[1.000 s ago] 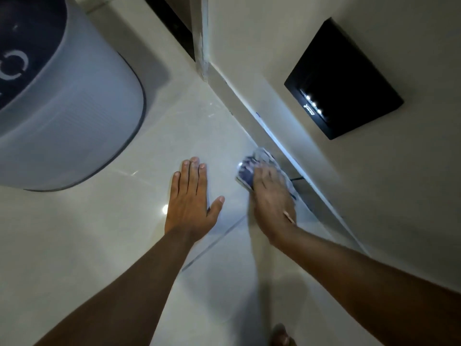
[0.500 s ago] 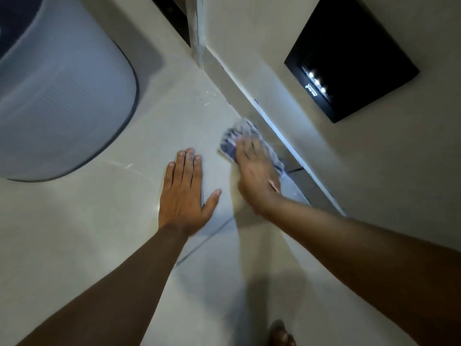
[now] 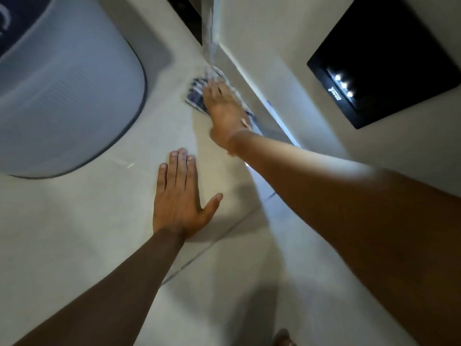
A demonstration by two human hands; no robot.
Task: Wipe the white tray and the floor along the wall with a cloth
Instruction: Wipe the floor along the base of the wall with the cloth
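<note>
A blue and white cloth (image 3: 195, 94) lies on the pale tiled floor (image 3: 99, 233), right against the skirting of the wall (image 3: 274, 58). My right hand (image 3: 224, 111) presses flat on the cloth, arm stretched far forward, near the wall corner. My left hand (image 3: 179, 196) rests flat on the floor with fingers spread, closer to me, holding nothing. No white tray is in view.
A large grey cylindrical appliance (image 3: 62, 96) stands on the floor at the left. A black box with small white lights (image 3: 381, 63) is mounted on the wall at the right. A dark gap (image 3: 187, 11) opens beyond the corner. A toe (image 3: 283, 338) shows at the bottom edge.
My right hand has pushed the cloth forward along the wall toward the corner. My left hand has stayed planted on the floor.
</note>
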